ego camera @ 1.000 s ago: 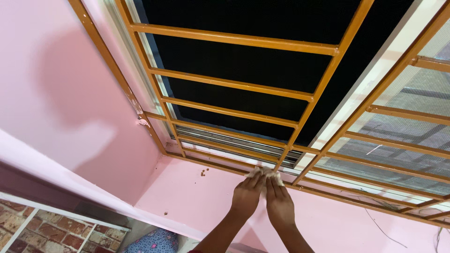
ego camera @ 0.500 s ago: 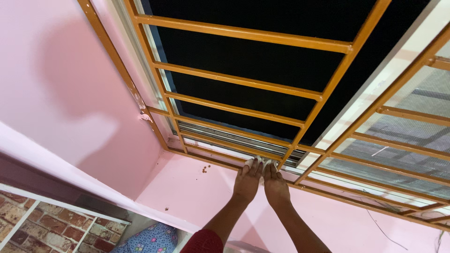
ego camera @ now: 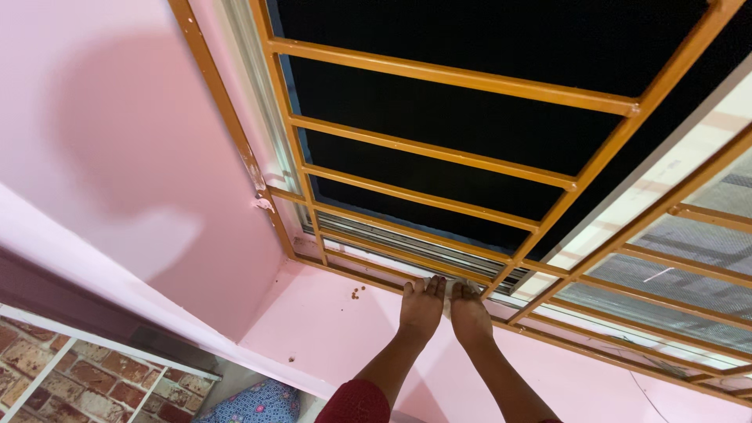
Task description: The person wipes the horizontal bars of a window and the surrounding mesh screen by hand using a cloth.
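Even, soft indoor light; broad shadow on pink wall (ego camera: pixel 102 141); window opening (ego camera: pixel 470 102) black; image sharp, slight wide-angle skew.

My left hand (ego camera: pixel 421 304) and right hand (ego camera: pixel 469 312) lie side by side on the sill (ego camera: pixel 345 329), fingertips at the bottom rail of the grille (ego camera: pixel 439 153). Between the fingertips I see a bit of cloth (ego camera: pixel 448 283). The sliding track (ego camera: pixel 407 243) sits just behind that rail. Crumbs (ego camera: pixel 358 293) lie on the sill left of my left hand. The wall (ego camera: pixel 117 157) stands left of the grille, the mesh panel (ego camera: pixel 689 251) to its right.
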